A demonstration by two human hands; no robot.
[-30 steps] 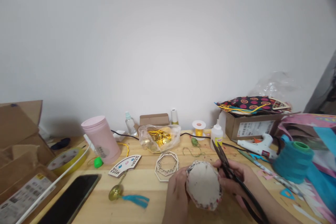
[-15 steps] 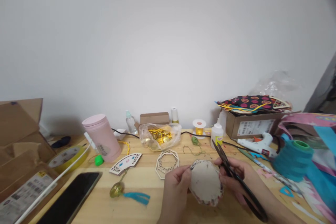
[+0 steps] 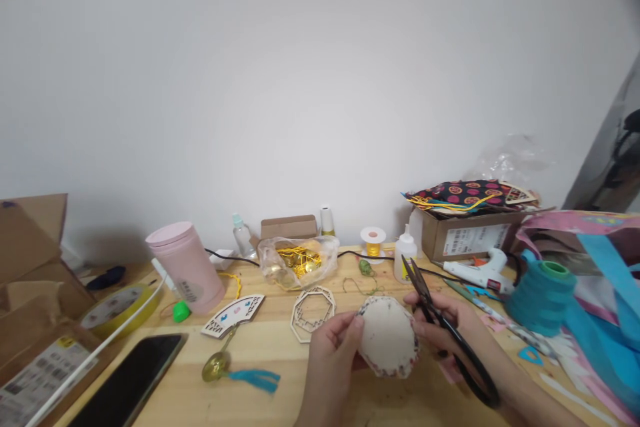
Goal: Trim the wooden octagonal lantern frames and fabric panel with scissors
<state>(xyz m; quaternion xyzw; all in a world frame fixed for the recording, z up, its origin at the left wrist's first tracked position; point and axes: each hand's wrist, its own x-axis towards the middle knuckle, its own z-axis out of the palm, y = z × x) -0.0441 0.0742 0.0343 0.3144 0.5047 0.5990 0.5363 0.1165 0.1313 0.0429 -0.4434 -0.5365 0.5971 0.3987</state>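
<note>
A pale, roughly octagonal disc (image 3: 388, 335) with patterned fabric folded around its edge is pinched at its left side by my left hand (image 3: 336, 355). Black scissors (image 3: 443, 327) are held in my right hand (image 3: 460, 328), blades slightly parted and pointing up and away. My right fingertips are close to the disc's right edge; I cannot tell whether they touch it. Beyond my left hand lies a wooden octagonal lattice frame (image 3: 313, 315). Further left are a fan-shaped wooden piece (image 3: 233, 315) and a gold bell (image 3: 217, 367) with a blue tassel (image 3: 255, 379).
Along the back stand a pink tumbler (image 3: 186, 267), a plastic bag of gold bells (image 3: 299, 263) and a glue bottle (image 3: 405, 257). A glue gun (image 3: 483, 273), teal thread cone (image 3: 541, 298) and cardboard box (image 3: 465, 233) sit right. A phone (image 3: 130, 380) lies front left.
The view has turned slightly to the right, so the table items appear shifted left. The disc is tilted a little differently, and both hands keep their holds.
</note>
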